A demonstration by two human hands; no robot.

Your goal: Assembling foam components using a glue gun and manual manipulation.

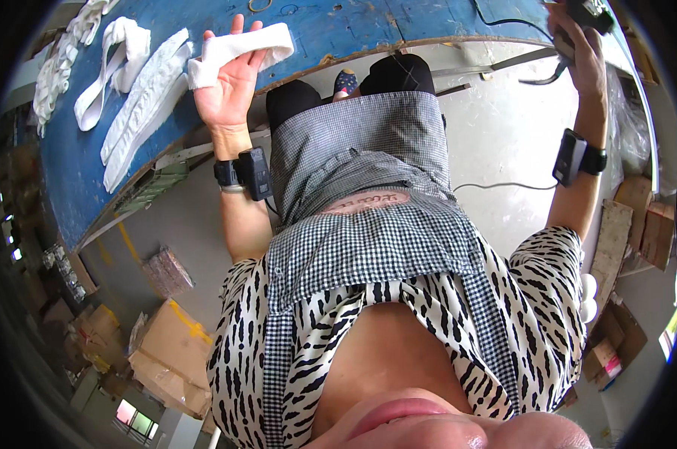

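My left hand (230,93) is raised palm up at the blue table's near edge. A white fabric band (237,46) runs across its fingers, with several fingertips showing beyond it. At the far right my right hand (584,56) is closed round a dark corded device (591,15); its kind cannot be made out, as the picture's rim cuts it off. Left of my left hand, long white fabric strips (145,101) lie on the table. Beyond them are a looped white band (102,93) and a bunched row of white fabric pieces (60,63).
The worn blue table (338,34) curves along the far side and down the left. A thin cable (503,185) runs to my right wrist's black box (570,157). Cardboard boxes (175,348) stand at lower left; wooden boards (614,236) and clear plastic (629,123) are at right.
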